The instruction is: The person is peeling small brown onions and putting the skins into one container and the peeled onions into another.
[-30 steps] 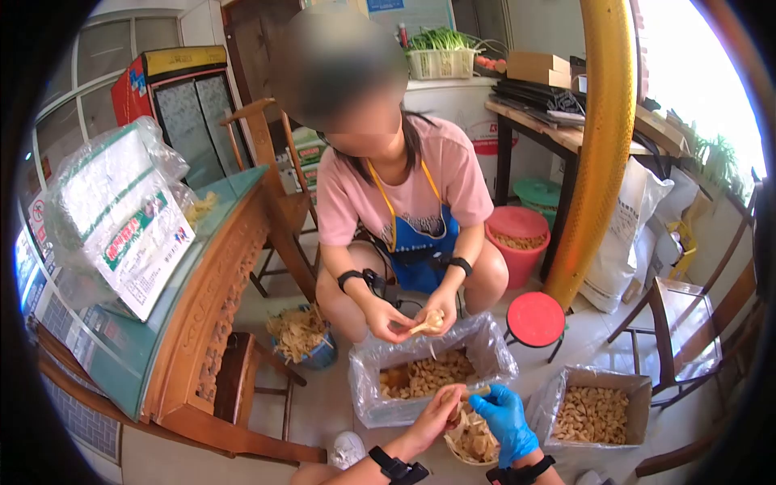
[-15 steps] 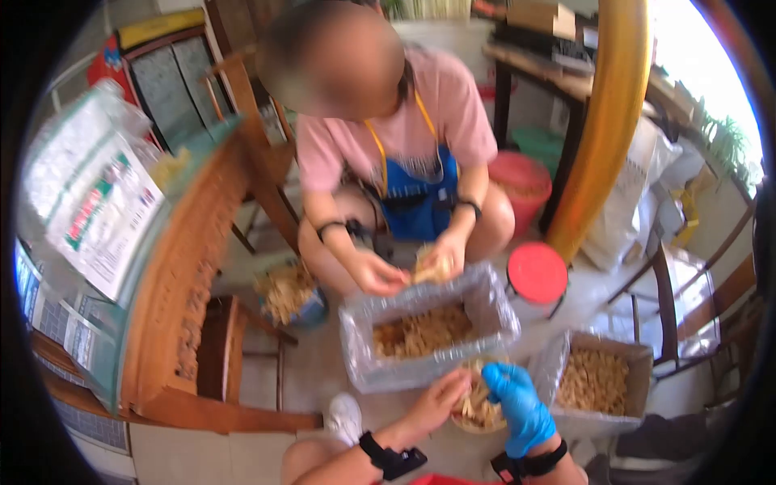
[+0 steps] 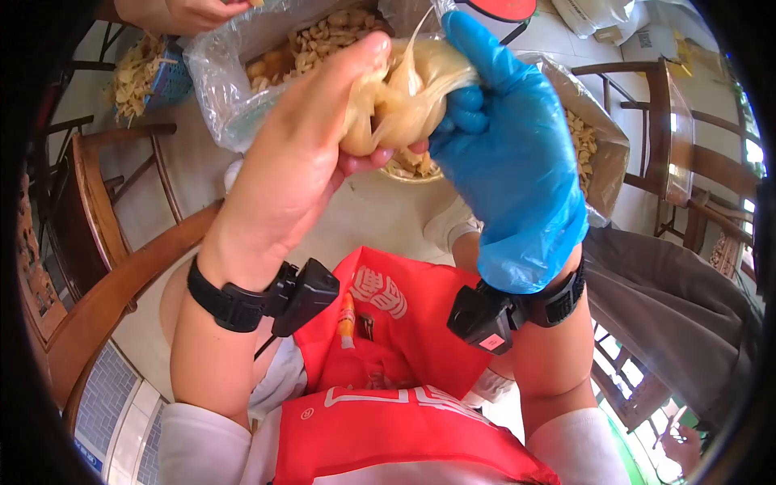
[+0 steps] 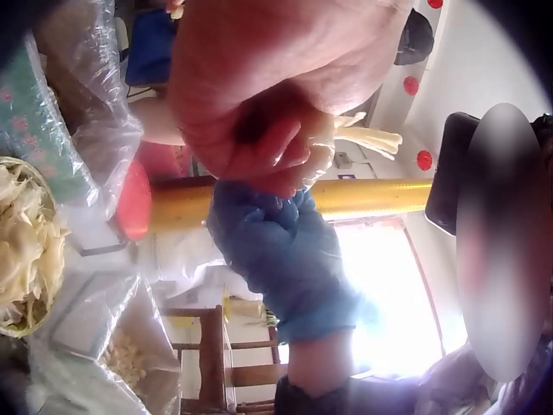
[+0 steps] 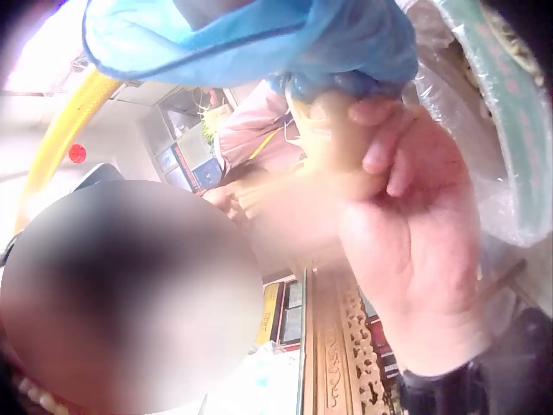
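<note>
A pale, thin-skinned garlic bulb [image 3: 400,101] is held between both hands, high in the head view, a wisp of stalk pointing up from it. My bare left hand [image 3: 279,166] grips its left side, thumb on top and fingertips curled underneath. From the right, my blue-gloved right hand [image 3: 513,153] holds it too, with fingers bent against the bulb and thumb raised along its far side. In the left wrist view the two hands meet around the garlic, and pale stalk pieces [image 4: 371,140] stick out beyond them. Fingers hide much of the bulb there.
Beyond the hands stands a plastic-lined bin [image 3: 214,89] of garlic cloves, with a second lined box [image 3: 618,153] to the right. Below the bulb is a round basket of peelings [image 4: 30,242]. Another person's hand [image 3: 202,12] shows at top left. Wooden chairs [image 3: 667,129] flank the workspace.
The head view has tipped down, bringing the red apron into sight. Both hands now appear much closer and larger, with the garlic between them. The other person has mostly left the frame.
</note>
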`<state>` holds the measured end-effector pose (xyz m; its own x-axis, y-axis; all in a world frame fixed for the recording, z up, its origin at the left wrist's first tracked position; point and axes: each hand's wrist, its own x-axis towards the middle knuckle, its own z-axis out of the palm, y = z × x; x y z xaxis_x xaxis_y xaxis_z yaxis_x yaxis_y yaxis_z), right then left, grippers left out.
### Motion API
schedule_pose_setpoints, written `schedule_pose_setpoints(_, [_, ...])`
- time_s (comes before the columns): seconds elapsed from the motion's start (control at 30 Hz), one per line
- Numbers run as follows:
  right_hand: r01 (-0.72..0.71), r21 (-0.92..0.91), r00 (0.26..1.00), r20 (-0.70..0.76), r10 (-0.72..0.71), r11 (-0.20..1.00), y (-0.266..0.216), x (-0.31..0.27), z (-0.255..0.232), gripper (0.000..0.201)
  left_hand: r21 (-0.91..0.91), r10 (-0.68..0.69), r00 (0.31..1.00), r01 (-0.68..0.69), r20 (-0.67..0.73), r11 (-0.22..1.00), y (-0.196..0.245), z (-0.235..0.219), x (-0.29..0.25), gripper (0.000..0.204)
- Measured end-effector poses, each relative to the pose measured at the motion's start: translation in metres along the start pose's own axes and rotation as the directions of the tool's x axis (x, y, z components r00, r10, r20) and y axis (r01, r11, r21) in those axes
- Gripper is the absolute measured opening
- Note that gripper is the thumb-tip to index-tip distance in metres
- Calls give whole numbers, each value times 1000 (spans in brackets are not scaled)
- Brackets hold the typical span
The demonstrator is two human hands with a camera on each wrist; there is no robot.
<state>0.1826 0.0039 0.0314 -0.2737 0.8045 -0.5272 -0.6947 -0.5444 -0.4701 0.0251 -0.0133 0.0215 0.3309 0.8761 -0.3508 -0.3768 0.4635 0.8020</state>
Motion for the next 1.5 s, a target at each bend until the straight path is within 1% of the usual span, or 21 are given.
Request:
schedule_pose_setpoints(0.07, [-24,20,999,-25,24,1000,1,3,-5,6,-4,7,1000,-7,-16,1000,-5,4,3,47])
schedule_pose_setpoints(0.17, [-41,4,996,-80,41,999,1,3,-7,14,-6,39,999,-40,-21,999,-13,7,8,46])
schedule_pose_setpoints(0.23, [-45,29,993,-111,48,999,1,1,-6,15,-30,-36,998,34,-47,999,-11,5,9,43])
schedule_pose_setpoints(0.3, [-57,-83,998,-13,56,995,-2,7,-11,17,-50,7,1000,-7,-8,999,-18,-1,10,41])
schedule_pose_setpoints(0.37, [95,-422,989,-66,-135,901,1,5,0,20,-145,-74,995,84,67,986,-18,-5,11,40])
schedule_pose_setpoints(0.4, [149,-515,985,0,-173,844,-3,7,-3,22,-128,-68,998,69,8,989,-15,0,10,40])
schedule_pose_setpoints(0.43, [135,-543,990,38,-137,829,-5,6,-3,23,-114,-40,999,42,21,993,-14,3,11,40])
schedule_pose_setpoints(0.5, [268,-560,961,103,-255,784,10,11,-2,23,-98,-46,991,34,-127,995,-14,1,11,41])
schedule_pose_setpoints(0.53, [285,-556,957,117,-266,781,13,10,-3,23,-128,12,999,-18,-45,992,-13,-5,10,38])
schedule_pose_setpoints(0.6, [350,-802,917,188,-351,485,17,5,-6,19,-42,24,998,-27,-59,999,-11,-6,8,38])
schedule_pose_setpoints(0.63, [355,-799,914,188,-358,485,11,2,-5,19,35,26,996,-23,-80,999,-10,-3,9,40])
schedule_pose_setpoints(0.7, [312,-690,949,188,-254,653,3,-3,-4,19,36,37,996,-34,-81,999,-9,-4,6,41])
schedule_pose_setpoints(0.77, [290,-634,957,191,-218,717,-2,-3,-8,20,160,78,997,-78,8,984,-7,-3,4,44])
schedule_pose_setpoints(0.9, [271,-505,958,224,-178,819,3,-6,-14,21,47,25,1000,-24,-18,999,-8,1,5,38])
schedule_pose_setpoints(0.97, [194,-379,979,134,-154,905,4,-8,-13,21,47,22,1000,-21,-17,999,-8,2,6,37])
schedule_pose_setpoints(1.07, [96,-308,995,51,-84,947,2,-7,-14,20,37,14,1000,-13,-24,999,-8,5,8,37])
schedule_pose_setpoints(1.1, [101,-307,995,55,-89,946,2,-6,-16,20,23,9,1000,-8,-28,1000,-8,5,8,37])
schedule_pose_setpoints(1.17, [41,-70,995,99,-34,997,4,-4,-19,20,19,6,1000,-5,-21,1000,-8,6,10,37])
schedule_pose_setpoints(1.37, [-66,102,987,153,50,993,11,-1,-25,16,-40,15,999,-16,-39,999,-19,1,12,40])
schedule_pose_setpoints(1.43, [-62,126,984,173,39,990,15,8,-32,17,-29,26,998,-28,-56,999,-23,0,13,41])
schedule_pose_setpoints(1.5, [41,-42,992,120,-36,998,12,12,-29,21,-8,24,997,-25,-72,1000,-24,1,16,38])
